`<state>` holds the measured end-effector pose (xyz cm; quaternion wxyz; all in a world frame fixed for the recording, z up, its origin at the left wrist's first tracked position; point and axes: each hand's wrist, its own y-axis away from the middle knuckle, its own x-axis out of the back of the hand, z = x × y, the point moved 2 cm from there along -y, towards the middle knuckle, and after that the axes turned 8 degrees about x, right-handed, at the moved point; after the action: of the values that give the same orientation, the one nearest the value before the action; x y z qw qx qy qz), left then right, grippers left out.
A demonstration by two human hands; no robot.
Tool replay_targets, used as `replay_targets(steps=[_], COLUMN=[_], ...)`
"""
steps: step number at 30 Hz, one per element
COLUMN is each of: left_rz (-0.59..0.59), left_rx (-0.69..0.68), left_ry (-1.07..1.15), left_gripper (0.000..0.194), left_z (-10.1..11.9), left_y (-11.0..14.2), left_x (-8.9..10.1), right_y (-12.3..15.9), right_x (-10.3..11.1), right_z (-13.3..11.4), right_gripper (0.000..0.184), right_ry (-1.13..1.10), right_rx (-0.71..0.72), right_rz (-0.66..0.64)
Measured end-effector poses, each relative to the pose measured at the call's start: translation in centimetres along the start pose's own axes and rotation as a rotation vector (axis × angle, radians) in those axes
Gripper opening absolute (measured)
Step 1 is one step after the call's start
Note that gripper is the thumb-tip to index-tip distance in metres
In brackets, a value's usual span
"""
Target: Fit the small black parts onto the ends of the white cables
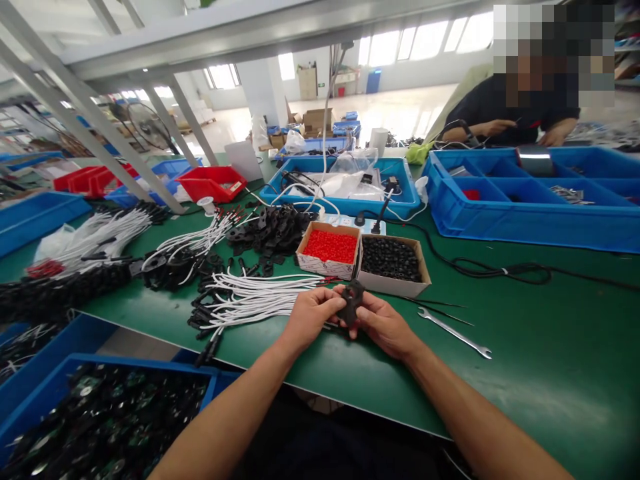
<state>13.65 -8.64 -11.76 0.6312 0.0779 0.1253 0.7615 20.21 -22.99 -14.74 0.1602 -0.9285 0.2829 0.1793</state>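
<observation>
My left hand (311, 315) and my right hand (383, 325) meet over the green table (525, 360), both closed round a small black plastic part (351, 301) held upright between the fingertips. A bundle of white wires with black ends (255, 300) lies just left of my left hand. Right behind my hands stand a cardboard box of red beads (330, 247) and a cardboard box of small black pieces (391, 260). A pile of black plastic parts (273, 230) lies behind the wires.
A steel spanner (454, 332) lies right of my right hand. Blue bins stand at the back (350, 197) and right (530, 213), a red tray (213, 181) at the left. A blue crate of black parts (100, 413) is below the table. Another person (515, 110) works at far right.
</observation>
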Motion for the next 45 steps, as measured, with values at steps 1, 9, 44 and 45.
replay_targets(steps=[1,9,44,45], left_rz=[-0.01,0.525,0.436,0.434], left_rx=[-0.019,-0.28,-0.727,-0.728], left_ry=[-0.059,-1.176,-0.913,-0.92], left_gripper=[0.025,0.022,0.013,0.012], left_z=[0.1,1.6,0.5,0.4], left_y=[0.0,-3.5,0.6,0.6], left_x=[0.3,8.1,5.5,5.4], right_y=[0.0,-0.4,-0.8,-0.9], right_x=[0.0,0.4,0.9,0.8], right_z=[0.1,-0.4,-1.3,-1.4], right_gripper=[0.047,0.046,0.044,0.043], right_ry=[-0.008,0.018,-0.098,-0.094], right_rx=[-0.013,0.006,0.078,0.079], right_rz=[0.018,0.172,0.345,0.342])
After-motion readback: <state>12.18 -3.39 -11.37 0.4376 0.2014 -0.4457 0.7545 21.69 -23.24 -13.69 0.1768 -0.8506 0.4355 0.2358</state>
